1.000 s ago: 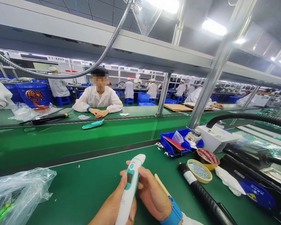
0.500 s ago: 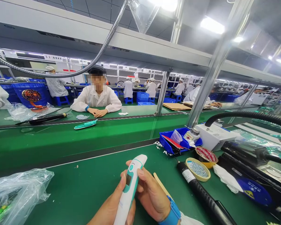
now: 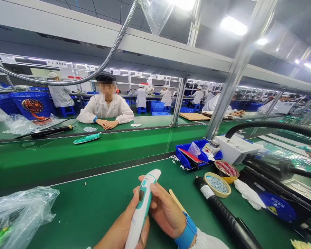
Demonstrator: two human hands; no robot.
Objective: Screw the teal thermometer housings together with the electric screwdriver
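Observation:
A white and teal handheld thermometer point(image 3: 142, 211) is held tilted above the green bench, its small dark screen and round button facing me. My left hand point(image 3: 126, 218) wraps round its handle, thumb along the side by the screen. Near the thermometer's head, my right hand point(image 3: 167, 209) grips it with the thumb on the upper edge; its other fingers are partly hidden behind. A blue wrist strap point(image 3: 188, 231) circles my right wrist. Just beyond that hand, a thin tan stick point(image 3: 177, 200) lies on the bench.
To the right lie a black electric screwdriver point(image 3: 223, 211), a round dish of small screws point(image 3: 217, 185) and a blue parts bin point(image 3: 184, 159). Clear plastic bags point(image 3: 28, 211) lie at left. On the green belt rests a teal-and-white casing point(image 3: 86, 138); a co-worker point(image 3: 107, 107) sits opposite.
The teal-and-white casing on the belt has shifted left. My hands keep hold of the thermometer in nearly the same pose. The view has moved slightly.

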